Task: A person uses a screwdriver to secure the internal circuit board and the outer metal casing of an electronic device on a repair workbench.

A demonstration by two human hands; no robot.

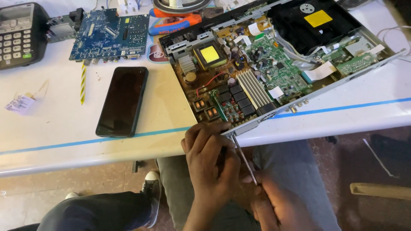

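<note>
An opened electronic device [274, 64] with a bare circuit board, a finned heat sink and a black disc drive lies on the white table [51, 124], one corner hanging over the front edge. My left hand [212, 160] grips that near corner from below. My right hand [276, 205] holds a thin screwdriver [245, 160] whose tip touches the metal chassis edge beside my left fingers.
A black phone [123, 100] lies face up left of the device. A blue circuit board [109, 34], a desk telephone [19, 34] and orange-handled pliers [175, 23] sit at the back. A striped stick [83, 83] and a small label [19, 104] lie left. My knees are under the table.
</note>
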